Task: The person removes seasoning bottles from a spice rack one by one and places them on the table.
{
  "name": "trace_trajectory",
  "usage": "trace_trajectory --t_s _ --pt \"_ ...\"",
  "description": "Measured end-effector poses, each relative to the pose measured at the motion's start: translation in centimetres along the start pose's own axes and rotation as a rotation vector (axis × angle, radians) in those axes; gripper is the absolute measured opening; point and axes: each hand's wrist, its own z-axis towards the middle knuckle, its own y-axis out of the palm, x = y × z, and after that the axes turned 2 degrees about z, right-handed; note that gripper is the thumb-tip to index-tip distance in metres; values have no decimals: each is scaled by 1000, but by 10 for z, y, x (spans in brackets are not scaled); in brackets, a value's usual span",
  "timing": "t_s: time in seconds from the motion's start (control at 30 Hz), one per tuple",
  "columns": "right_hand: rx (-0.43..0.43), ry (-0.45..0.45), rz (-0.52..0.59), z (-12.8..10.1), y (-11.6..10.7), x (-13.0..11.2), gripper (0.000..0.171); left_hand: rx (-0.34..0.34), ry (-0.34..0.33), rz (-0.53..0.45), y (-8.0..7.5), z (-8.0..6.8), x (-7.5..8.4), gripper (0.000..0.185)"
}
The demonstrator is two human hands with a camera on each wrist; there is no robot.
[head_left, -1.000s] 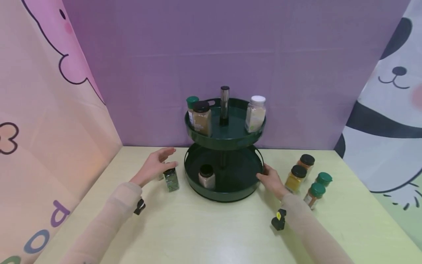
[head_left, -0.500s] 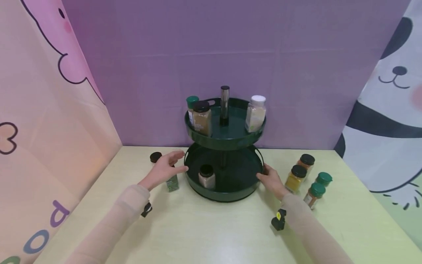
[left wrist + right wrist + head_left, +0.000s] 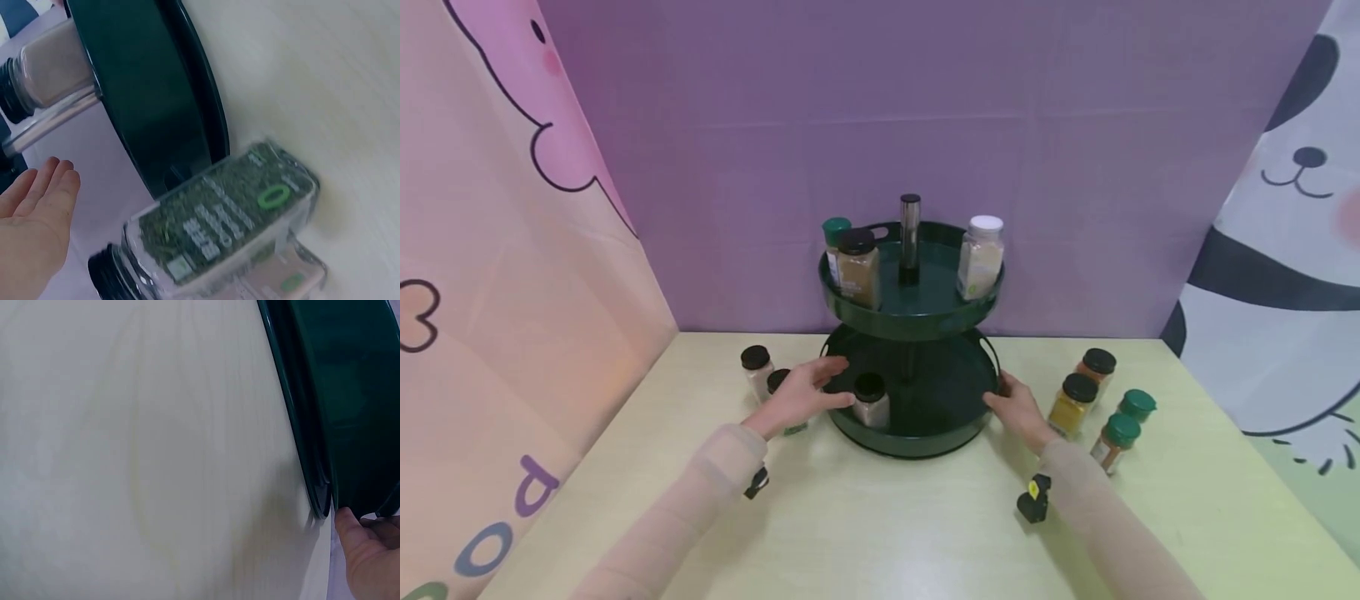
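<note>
**Q:** Which step is judged to be in hand?

**A:** A reach toward the lower tray point(image 3: 917, 446) of the dark green two-tier rack is judged to be under way. The left hand point(image 3: 805, 392) is held over the tray's left rim, fingers point(image 3: 37, 200) straight and loosely spread, with nothing held. The right hand point(image 3: 1017, 408) is set against the right rim. The thumb point(image 3: 369, 550) is seen touching the edge, but it cannot be told whether the fingers are curled round it.

**Q:** Where is the nearest jar, and how does it look?

**A:** A pale-powder jar point(image 3: 871, 402) is recorded upright in the lower tray, near its left front, just right of the left fingertips. It is small, clear-walled and square-shouldered, with a black screw lid. Contact with the hand cannot be confirmed.

**Q:** What would a next move call for?

**A:** In judgement, the rack would have to be kept steady at the right rim. Any grasp would have to be made low under the upper tray point(image 3: 910, 321).

**Q:** Anything else noted?

**A:** A green-herb jar point(image 3: 231, 219) is noted on the desk point(image 3: 880, 517), just outside the left rim. A black-lidded jar point(image 3: 756, 371) stands farther left.
</note>
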Motion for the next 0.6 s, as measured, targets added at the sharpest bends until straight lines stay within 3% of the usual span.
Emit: trace_trajectory --t_s 0.3,0.6 --pt "-10 4 9 0 0 0 62 -26 12 -31 16 5 0 69" --pt "-12 18 10 -1 0 -2 62 11 -2 -13 29 8 -1 66"
